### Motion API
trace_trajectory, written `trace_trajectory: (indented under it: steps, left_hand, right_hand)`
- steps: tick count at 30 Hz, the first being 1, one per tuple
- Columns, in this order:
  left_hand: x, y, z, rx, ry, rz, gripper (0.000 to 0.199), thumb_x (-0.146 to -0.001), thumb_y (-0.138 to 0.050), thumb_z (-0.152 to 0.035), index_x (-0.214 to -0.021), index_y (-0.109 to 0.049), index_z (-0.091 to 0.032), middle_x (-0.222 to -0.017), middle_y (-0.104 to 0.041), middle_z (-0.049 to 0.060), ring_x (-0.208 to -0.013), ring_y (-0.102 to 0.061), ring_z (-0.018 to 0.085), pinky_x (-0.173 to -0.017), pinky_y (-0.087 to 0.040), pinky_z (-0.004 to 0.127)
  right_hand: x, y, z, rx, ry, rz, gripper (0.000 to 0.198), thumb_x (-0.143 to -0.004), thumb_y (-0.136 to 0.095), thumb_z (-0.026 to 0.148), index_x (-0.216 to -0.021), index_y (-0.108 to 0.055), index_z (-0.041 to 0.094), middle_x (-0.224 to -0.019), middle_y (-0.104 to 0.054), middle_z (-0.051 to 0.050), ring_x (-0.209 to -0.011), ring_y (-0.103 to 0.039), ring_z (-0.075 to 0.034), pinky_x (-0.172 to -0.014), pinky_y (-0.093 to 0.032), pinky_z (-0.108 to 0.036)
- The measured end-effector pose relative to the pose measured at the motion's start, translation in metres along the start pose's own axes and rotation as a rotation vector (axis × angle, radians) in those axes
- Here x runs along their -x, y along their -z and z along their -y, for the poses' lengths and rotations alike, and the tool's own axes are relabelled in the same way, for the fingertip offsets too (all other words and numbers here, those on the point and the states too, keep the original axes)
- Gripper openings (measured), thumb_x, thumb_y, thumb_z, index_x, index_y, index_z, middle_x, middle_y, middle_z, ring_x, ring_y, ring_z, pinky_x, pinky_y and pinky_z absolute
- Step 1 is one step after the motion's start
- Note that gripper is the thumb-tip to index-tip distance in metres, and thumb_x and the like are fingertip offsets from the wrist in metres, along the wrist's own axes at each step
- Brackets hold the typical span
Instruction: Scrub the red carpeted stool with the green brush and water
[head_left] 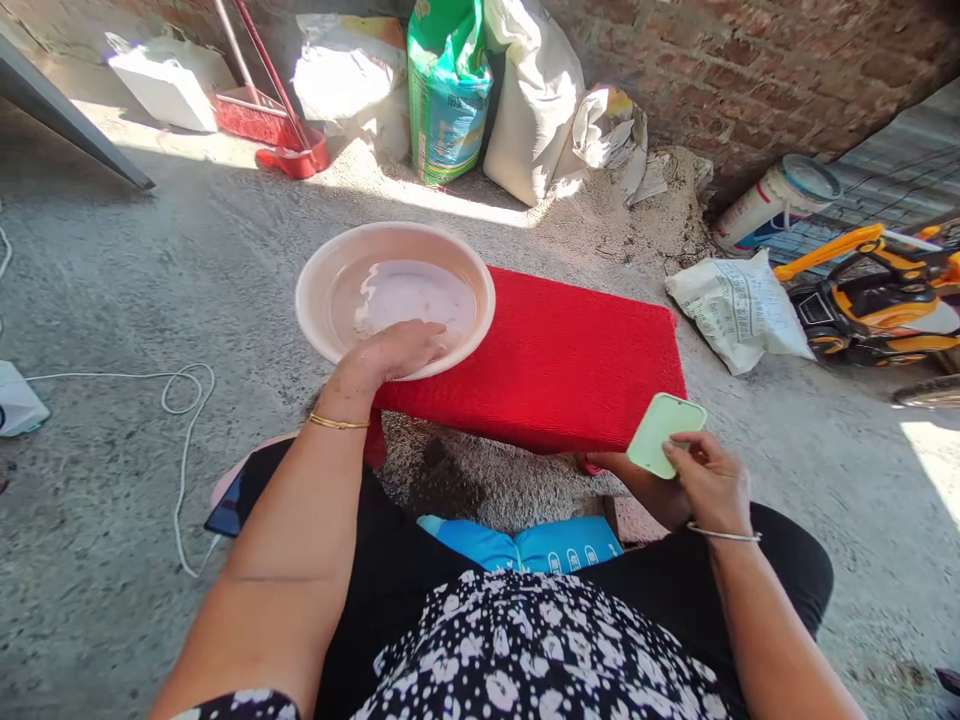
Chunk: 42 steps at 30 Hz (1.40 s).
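Observation:
My left hand (401, 348) reaches over the near rim of a pale pink basin (315, 325) of water. Its fingers are stretched out, and the tips are low inside near the water; whether anything lies under them I cannot make out. The basin rests on the left end of a low bench covered with red cloth (570, 350). To the right, my right hand (712, 478) pinches a small, shallow light green plastic dish (660, 428) with rounded corners between thumb and fingers. This dish is held tilted by the near right corner of the bench, above my leg.
A white cable (196, 400) and a phone (225, 505) are at my left. Behind the bench stand a red dustpan (259, 120), a green and blue sack (450, 115) and a white sack (532, 110). A bucket (772, 205) and an orange toy vehicle (862, 300) stand at right.

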<state>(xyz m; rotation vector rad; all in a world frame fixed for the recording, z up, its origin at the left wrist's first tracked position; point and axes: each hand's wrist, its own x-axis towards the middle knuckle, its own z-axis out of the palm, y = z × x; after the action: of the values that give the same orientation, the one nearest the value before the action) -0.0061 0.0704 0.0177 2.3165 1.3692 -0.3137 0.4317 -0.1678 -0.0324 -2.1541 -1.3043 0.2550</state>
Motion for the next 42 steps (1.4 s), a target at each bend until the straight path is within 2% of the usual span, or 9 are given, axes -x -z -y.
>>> trace_trajectory:
  steps: [6, 9, 11, 16, 24, 28, 33, 36, 42]
  left_hand:
    - [0.0, 0.0, 0.0, 0.032, 0.006, 0.0, 0.063, -0.102, -0.036, -0.035, -0.16, -0.047, -0.012, -0.164, -0.052, 0.013, -0.151, -0.048, 0.026, -0.125, -0.035, 0.035]
    - [-0.001, 0.0, 0.0, 0.043, 0.01, -0.003, 0.065, -0.101, -0.035, -0.036, -0.16, -0.047, -0.009, -0.165, -0.05, 0.014, -0.153, -0.046, 0.025, -0.126, -0.032, 0.034]
    - [-0.001, 0.0, 0.0, 0.037, 0.017, 0.002, 0.066, -0.1, -0.035, -0.035, -0.16, -0.047, -0.009, -0.164, -0.051, 0.014, -0.153, -0.046, 0.025, -0.126, -0.031, 0.032]
    - [0.002, 0.005, -0.005, 0.032, 0.038, 0.018, 0.066, -0.098, -0.035, -0.035, -0.158, -0.05, -0.013, -0.162, -0.055, 0.011, -0.15, -0.05, 0.026, -0.125, -0.034, 0.033]
    - [0.006, 0.01, -0.008, 0.034, 0.082, 0.035, 0.066, -0.099, -0.034, -0.034, -0.16, -0.047, -0.013, -0.165, -0.05, 0.009, -0.151, -0.047, 0.025, -0.125, -0.033, 0.032]
    - [0.004, 0.006, -0.005, 0.031, 0.076, 0.035, 0.064, -0.101, -0.036, -0.034, -0.161, -0.046, -0.015, -0.164, -0.052, 0.011, -0.149, -0.05, 0.025, -0.123, -0.037, 0.034]
    - [0.003, 0.004, -0.005, 0.036, 0.056, 0.031, 0.058, -0.103, -0.043, -0.032, -0.158, -0.049, -0.018, -0.159, -0.057, 0.013, -0.145, -0.055, 0.027, -0.12, -0.04, 0.037]
    - [0.003, 0.003, -0.006, 0.048, 0.043, 0.021, 0.056, -0.103, -0.044, -0.03, -0.158, -0.049, -0.018, -0.159, -0.057, 0.014, -0.145, -0.055, 0.027, -0.12, -0.041, 0.037]
    - [0.003, -0.003, -0.003, 0.068, -0.005, -0.041, 0.051, -0.103, -0.047, -0.031, -0.151, -0.056, -0.016, -0.154, -0.061, 0.016, -0.142, -0.058, 0.028, -0.118, -0.044, 0.038]
  right_hand:
    - [0.062, -0.118, 0.132, -0.104, 0.824, 0.354, 0.03, -0.103, -0.045, 0.024, -0.092, -0.073, 0.027, -0.084, -0.07, -0.006, -0.074, -0.059, -0.019, -0.071, -0.046, -0.033]
    - [0.07, -0.159, 0.159, -0.006, 1.109, 0.45, 0.028, -0.103, -0.048, 0.018, -0.09, -0.071, 0.026, -0.079, -0.065, -0.004, -0.069, -0.05, -0.017, -0.068, -0.038, -0.033]
    - [0.066, -0.171, 0.16, 0.059, 1.155, 0.459, 0.027, -0.103, -0.049, 0.018, -0.09, -0.07, 0.026, -0.078, -0.064, -0.003, -0.069, -0.047, -0.017, -0.067, -0.035, -0.033]
    - [0.048, -0.149, 0.113, 0.167, 1.072, 0.344, 0.033, -0.104, -0.045, 0.015, -0.086, -0.071, 0.026, -0.076, -0.061, -0.003, -0.071, -0.047, -0.018, -0.069, -0.034, -0.033]
    - [0.029, -0.032, -0.026, 0.328, 0.708, 0.131, 0.032, -0.098, -0.047, 0.021, -0.092, -0.079, 0.026, -0.089, -0.076, -0.007, -0.077, -0.063, -0.017, -0.071, -0.044, -0.029]
    - [0.034, 0.012, -0.059, 0.342, 0.445, -0.058, 0.027, -0.094, -0.053, 0.028, -0.086, -0.078, 0.024, -0.084, -0.077, -0.005, -0.071, -0.065, -0.016, -0.061, -0.041, -0.027]
    - [0.027, 0.006, -0.013, -0.152, 0.147, -0.049, 0.022, -0.084, -0.071, 0.045, -0.084, -0.075, 0.024, -0.08, -0.074, -0.003, -0.072, -0.067, -0.02, -0.065, -0.05, -0.03]
    - [0.002, -0.026, 0.047, -0.456, -0.011, 0.098, 0.033, -0.076, -0.08, 0.051, -0.091, -0.073, 0.023, -0.074, -0.068, 0.0, -0.062, -0.058, -0.015, -0.054, -0.044, -0.026]
    - [-0.062, -0.105, 0.137, -0.614, -0.007, 0.385, 0.049, -0.071, -0.073, 0.064, -0.097, -0.065, 0.023, -0.066, -0.054, 0.005, -0.054, -0.045, -0.012, -0.048, -0.034, -0.023]
